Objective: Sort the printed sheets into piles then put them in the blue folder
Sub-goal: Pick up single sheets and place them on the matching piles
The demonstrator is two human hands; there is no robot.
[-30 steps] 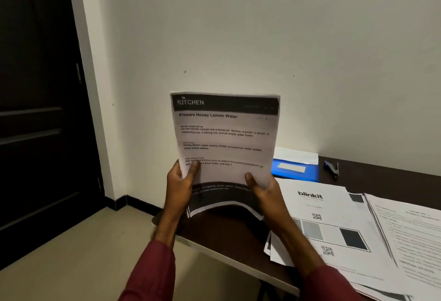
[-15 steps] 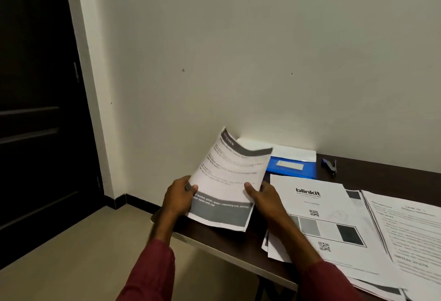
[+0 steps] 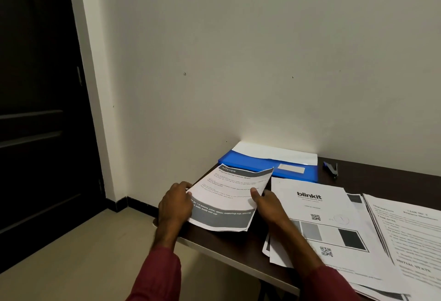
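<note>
Kitchen sheet point(image 3: 229, 198) sits low over the surface point(image 3: 238, 243) between our hands: left hand point(image 3: 175, 205) grips its left edge, right hand point(image 3: 267, 205) pinches the right. Long axis runs away from us, header toward the blue folder point(image 3: 250, 162).

A dark brown table point(image 3: 381, 179) with a pale front edge stands against the wall. At its 11 o'clock lies the blue folder point(image 3: 253, 164), at 1 o'clock a small stapler point(image 3: 330, 169). A blinkit pile point(image 3: 317, 210) covers the middle, overlapped at 3 o'clock by a text pile point(image 3: 410, 234). The kitchen sheet point(image 3: 229, 200) sits low at 9 o'clock; contact unclear.
</note>
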